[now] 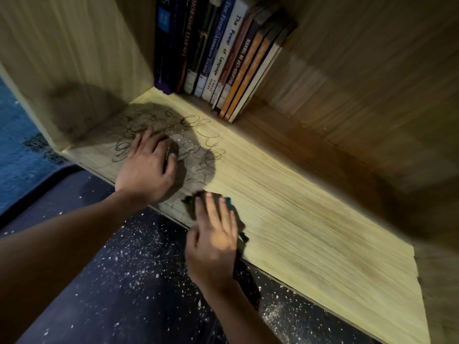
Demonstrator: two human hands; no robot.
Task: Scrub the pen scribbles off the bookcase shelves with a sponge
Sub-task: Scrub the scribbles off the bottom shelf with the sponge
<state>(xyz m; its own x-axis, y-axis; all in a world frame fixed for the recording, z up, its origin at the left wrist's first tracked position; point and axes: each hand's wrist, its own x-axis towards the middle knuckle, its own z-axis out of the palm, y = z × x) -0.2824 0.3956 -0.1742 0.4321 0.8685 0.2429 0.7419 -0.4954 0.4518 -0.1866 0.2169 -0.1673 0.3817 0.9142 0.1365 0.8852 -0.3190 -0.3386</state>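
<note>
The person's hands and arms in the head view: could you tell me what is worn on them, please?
Nothing visible: the left hand and right hand are bare, with no gloves, rings or watch showing. Both forearms are uncovered as far as the picture's edge, so no sleeve is in view. The right hand is slightly blurred.

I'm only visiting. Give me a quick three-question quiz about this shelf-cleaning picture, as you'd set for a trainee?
1. True or false: the scribbles are completely gone from the shelf.
2. Which hand presses the dark sponge: A left, B right?
3. Fill in: the books stand at the ___ of the shelf.

Key: 1 false, loops remain around the left hand. 2 B, the right hand. 3 back.
</note>
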